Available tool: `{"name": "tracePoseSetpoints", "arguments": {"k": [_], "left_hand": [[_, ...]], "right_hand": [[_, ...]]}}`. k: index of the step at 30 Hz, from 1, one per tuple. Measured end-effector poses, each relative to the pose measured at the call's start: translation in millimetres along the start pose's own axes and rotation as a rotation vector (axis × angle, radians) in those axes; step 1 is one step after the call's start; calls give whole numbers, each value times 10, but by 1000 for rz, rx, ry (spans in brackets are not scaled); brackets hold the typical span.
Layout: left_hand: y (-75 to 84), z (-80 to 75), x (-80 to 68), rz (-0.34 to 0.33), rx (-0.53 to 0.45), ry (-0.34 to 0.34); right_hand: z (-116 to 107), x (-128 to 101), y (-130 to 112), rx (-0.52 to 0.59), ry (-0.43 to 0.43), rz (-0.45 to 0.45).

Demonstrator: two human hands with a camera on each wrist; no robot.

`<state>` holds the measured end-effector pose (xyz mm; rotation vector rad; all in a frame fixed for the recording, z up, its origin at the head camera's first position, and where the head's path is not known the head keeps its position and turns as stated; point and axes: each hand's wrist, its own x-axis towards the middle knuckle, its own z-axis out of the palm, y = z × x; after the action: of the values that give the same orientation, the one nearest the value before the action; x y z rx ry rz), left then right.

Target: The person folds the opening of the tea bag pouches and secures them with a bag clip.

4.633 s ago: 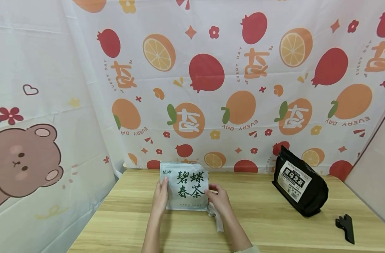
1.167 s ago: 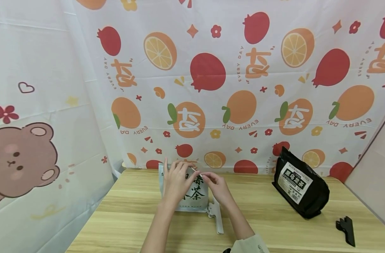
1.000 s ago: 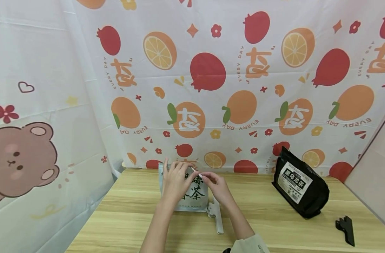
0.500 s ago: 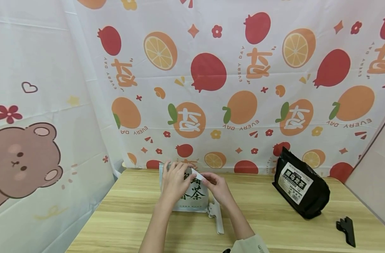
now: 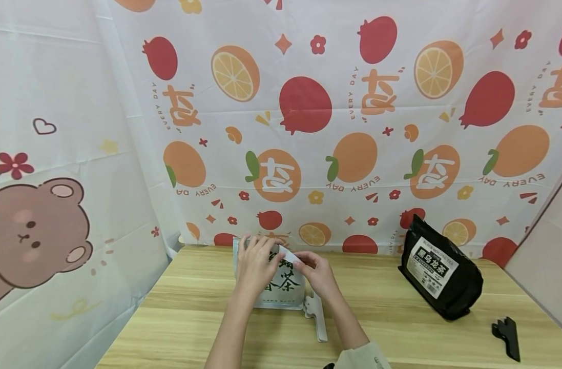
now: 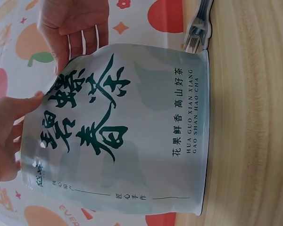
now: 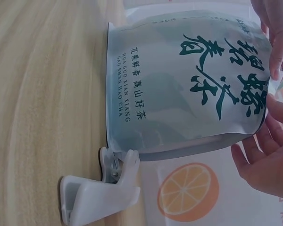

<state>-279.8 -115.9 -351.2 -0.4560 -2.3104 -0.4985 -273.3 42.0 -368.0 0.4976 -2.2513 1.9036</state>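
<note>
Head view: fruit-print curtain behind a wooden bench (image 5: 400, 328). Your left hand (image 5: 255, 264) and right hand (image 5: 318, 274) pinch the pale tea pouch's (image 5: 287, 287) top, folding it down while it stands upright. White clip (image 5: 316, 320) just beside; black pouch (image 5: 439, 274) and black clip (image 5: 506, 338) well apart.

Left wrist: left hand (image 6: 7, 136) grips the tea pouch (image 6: 146, 136) top corner.

Right wrist: right hand (image 7: 266, 155) pinches the tea pouch (image 7: 179, 80) top edge; white clip (image 7: 101, 193) touching the pouch's base, open bench (image 7: 42, 94) in front.

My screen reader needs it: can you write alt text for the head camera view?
Two hands fold down the top of a pale green tea bag standing on a wooden table. A white clip lies beside it; a black bag and black clip sit right.
</note>
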Motion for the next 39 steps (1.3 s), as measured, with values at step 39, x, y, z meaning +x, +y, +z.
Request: {"name": "tracePoseSetpoints", "arguments": {"k": [39], "left_hand": [[20,13,42,-28,60,-20]], "right_hand": [[153,180,380,1,197,78]]}}
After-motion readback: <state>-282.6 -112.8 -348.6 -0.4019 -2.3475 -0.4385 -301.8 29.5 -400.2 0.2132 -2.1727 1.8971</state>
